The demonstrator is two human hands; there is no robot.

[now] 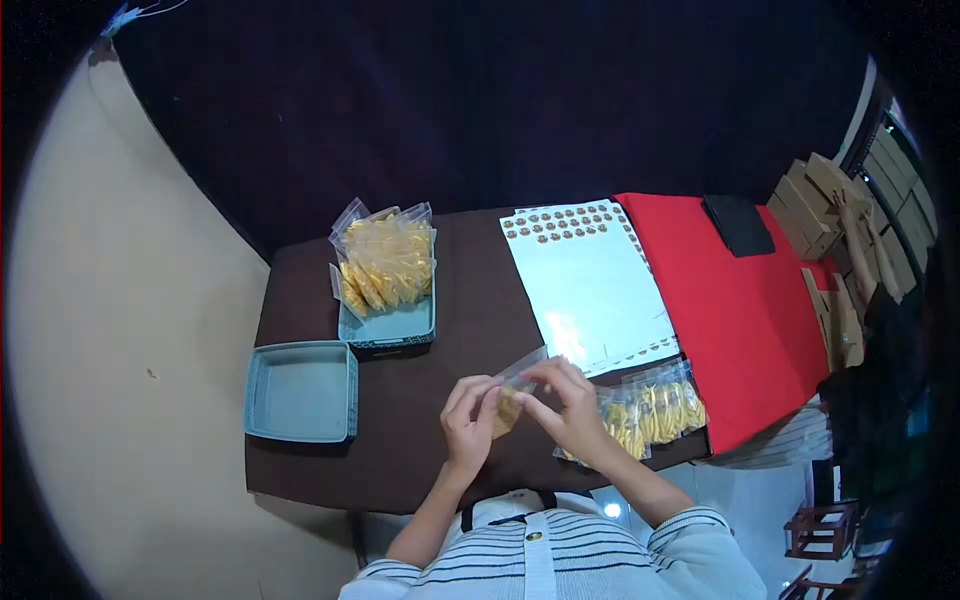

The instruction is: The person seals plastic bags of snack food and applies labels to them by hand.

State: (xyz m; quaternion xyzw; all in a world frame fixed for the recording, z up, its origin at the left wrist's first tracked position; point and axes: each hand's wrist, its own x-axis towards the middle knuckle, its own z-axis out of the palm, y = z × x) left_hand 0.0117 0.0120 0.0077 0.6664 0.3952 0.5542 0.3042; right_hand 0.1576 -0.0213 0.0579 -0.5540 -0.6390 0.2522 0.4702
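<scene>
Between my two hands is a clear zip bag (508, 408) with yellow-orange contents, held over the front of the brown-covered table. My left hand (470, 420) grips its left side, thumb and fingers closed on the plastic. My right hand (568, 405) pinches the bag near its upper right part. Just right of my right hand lie several zip bags of yellow pieces (655, 412), side by side near the table's front edge. Beyond my hands, a white sticker sheet (595, 285) carries rows of small round brown stickers along its top and right side.
A blue basket (390, 327) at the back left is heaped with filled bags (385, 260). Another blue basket (301, 392) sits at the left edge. Right: red cloth (715, 310), black folded item (740, 225), cardboard boxes (808, 210), and another person's arms (865, 240).
</scene>
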